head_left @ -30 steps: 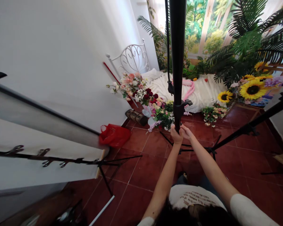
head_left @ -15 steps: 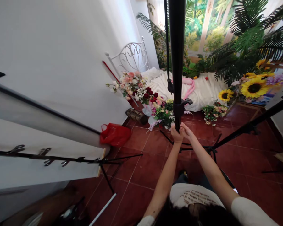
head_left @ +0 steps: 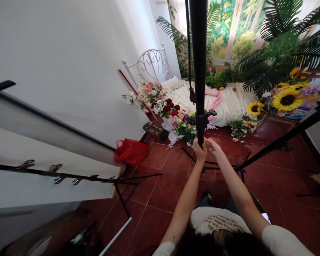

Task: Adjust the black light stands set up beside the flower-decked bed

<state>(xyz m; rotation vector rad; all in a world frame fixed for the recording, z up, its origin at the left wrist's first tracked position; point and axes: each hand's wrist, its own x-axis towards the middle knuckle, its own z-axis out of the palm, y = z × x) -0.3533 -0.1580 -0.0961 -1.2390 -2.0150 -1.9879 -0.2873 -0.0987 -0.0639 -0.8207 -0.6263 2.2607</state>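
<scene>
A thick black stand pole (head_left: 198,64) rises upright in front of me, with a clamp collar and knob (head_left: 202,121) just above my hands. My left hand (head_left: 200,150) is wrapped round the lower part of the pole. Against the pole's right side is my right hand (head_left: 212,145), its fingers bent in a pinch; what lies between them is too small to make out. A black cable (head_left: 190,57) hangs along the pole's left side.
Flower bunches (head_left: 185,129) and a bed with a white cover (head_left: 229,103) lie beyond the pole. Sunflowers (head_left: 286,100) and another black stand (head_left: 282,142) are at right. At left are a red bag (head_left: 132,152) and a bar with metal clips (head_left: 40,172).
The view has shifted slightly. My right hand's fingers have moved a little beside the pole, while my left hand keeps its hold.
</scene>
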